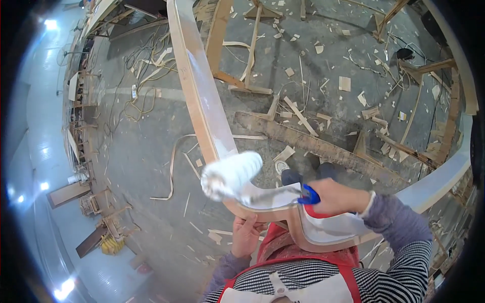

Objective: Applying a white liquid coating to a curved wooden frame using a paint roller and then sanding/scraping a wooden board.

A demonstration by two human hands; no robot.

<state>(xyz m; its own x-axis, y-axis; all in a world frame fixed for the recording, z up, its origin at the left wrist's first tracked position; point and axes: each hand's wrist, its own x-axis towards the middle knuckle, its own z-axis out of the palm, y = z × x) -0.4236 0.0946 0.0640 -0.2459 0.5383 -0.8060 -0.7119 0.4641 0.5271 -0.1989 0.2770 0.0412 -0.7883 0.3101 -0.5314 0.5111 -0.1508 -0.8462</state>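
Note:
My right hand is closed round the blue and red handle of a paint roller. The roller's fluffy white sleeve lies over the corner of a long, curved wooden frame, whose upper face has a wet-looking white coat. The roller's metal arm, partly smeared, crosses above the frame's near curved section. Just below that corner, my left hand grips the frame's near edge with thumb and fingers. Part of the left fingers is hidden at the edge.
A rough wooden plank lies beyond the frame on the grey floor, among scattered offcuts and scraps. Cables coil at the far left. Wooden stands are at the back, and yellow gloves or rags rest at the left.

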